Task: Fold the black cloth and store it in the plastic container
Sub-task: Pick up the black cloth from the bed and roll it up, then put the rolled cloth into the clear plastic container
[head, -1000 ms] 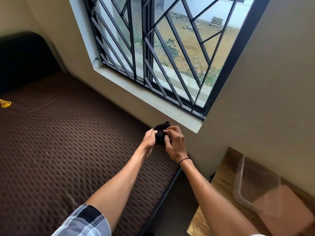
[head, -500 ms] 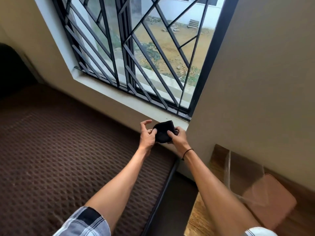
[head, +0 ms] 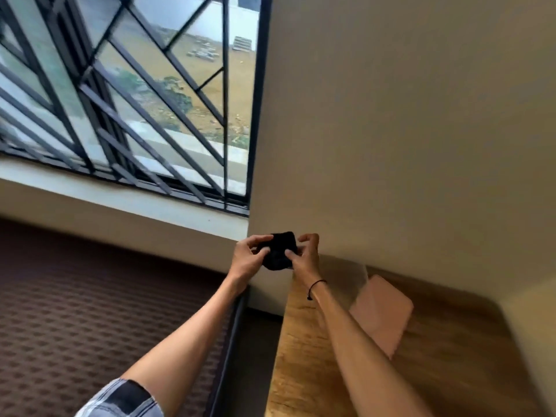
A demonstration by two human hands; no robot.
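The black cloth [head: 279, 251] is bunched into a small folded wad, held in the air in front of the wall corner. My left hand [head: 248, 260] grips its left side and my right hand [head: 304, 255] grips its right side, with a black band on that wrist. The clear plastic container [head: 358, 276] stands on the wooden table just right of my right hand, blurred, with a pinkish lid or base [head: 382, 314] lying beside it. The cloth hangs left of and above the container's near edge.
A wooden table [head: 316, 371] fills the lower right against the beige wall. A brown patterned mattress [head: 90, 311] lies at lower left, with a dark gap between bed frame and table. A barred window [head: 135, 100] sits above the bed.
My view and both hands have swung right, from over the bed toward the table. The cloth stays gripped in both hands and now hangs close to the container.
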